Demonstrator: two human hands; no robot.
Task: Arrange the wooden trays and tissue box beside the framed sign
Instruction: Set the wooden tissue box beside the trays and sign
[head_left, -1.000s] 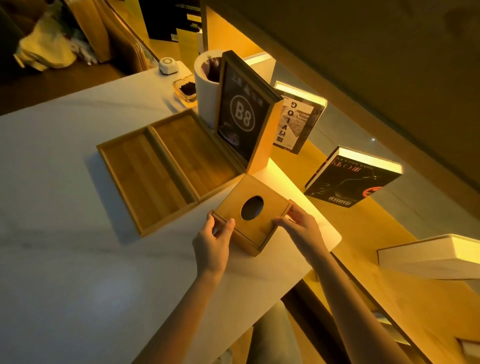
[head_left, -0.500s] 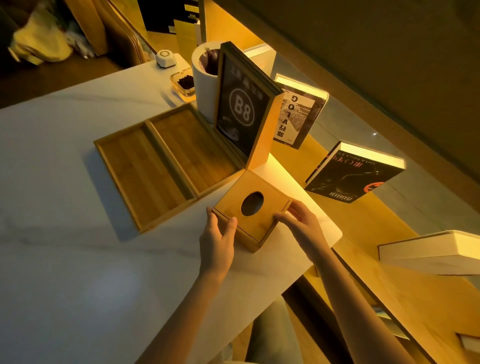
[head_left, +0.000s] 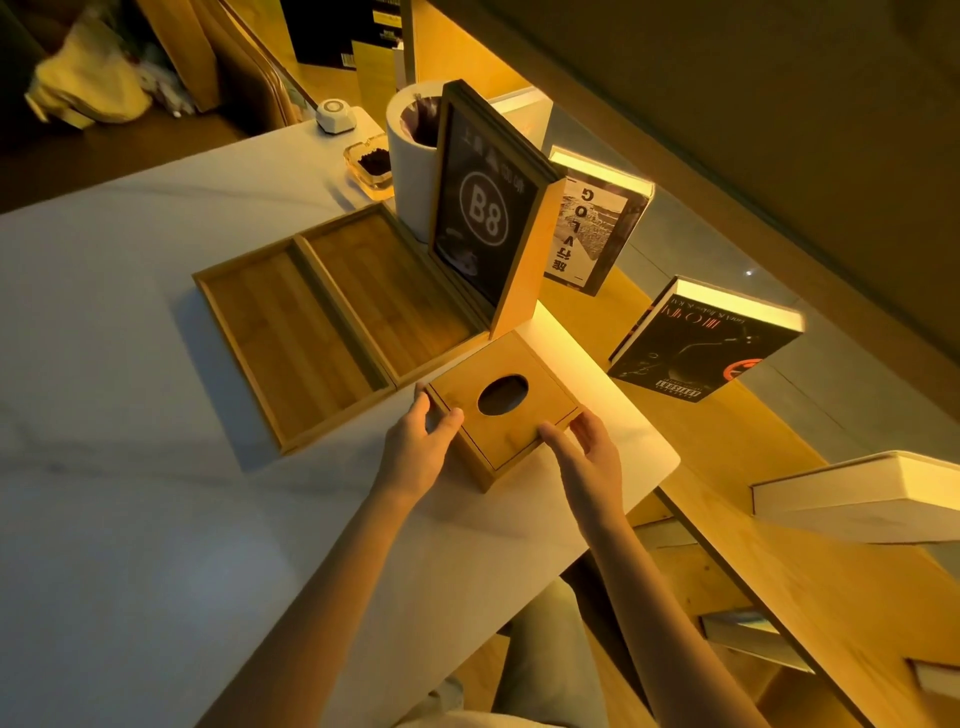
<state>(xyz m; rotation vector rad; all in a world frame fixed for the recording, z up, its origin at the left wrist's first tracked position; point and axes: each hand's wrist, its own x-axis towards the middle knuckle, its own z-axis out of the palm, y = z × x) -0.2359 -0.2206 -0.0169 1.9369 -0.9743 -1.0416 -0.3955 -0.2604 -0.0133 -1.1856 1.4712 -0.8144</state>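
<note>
A square wooden tissue box (head_left: 524, 434) with a round hole in its lid sits on the white table (head_left: 130, 519). Its far corner meets the base of the upright framed "B8" sign (head_left: 483, 218). My left hand (head_left: 418, 454) grips the box's left corner, thumb on the lid. My right hand (head_left: 595, 457) holds the front-right edge near the right corner, fingers curled. Two shallow wooden trays lie side by side left of the sign: the left tray (head_left: 285, 343) and the right tray (head_left: 395, 291), which touches the sign's frame.
Behind the sign stand a white cylinder cup (head_left: 410, 171), a glass ashtray (head_left: 371, 166) and a small white device (head_left: 335, 115). The table's right edge is just beyond the box. A lit wooden shelf (head_left: 727, 431) with several books runs along the right.
The tissue box has stayed against the sign's base, nudged only slightly. My right hand has slid from the right corner toward the front-right edge. The left hand keeps its grip.
</note>
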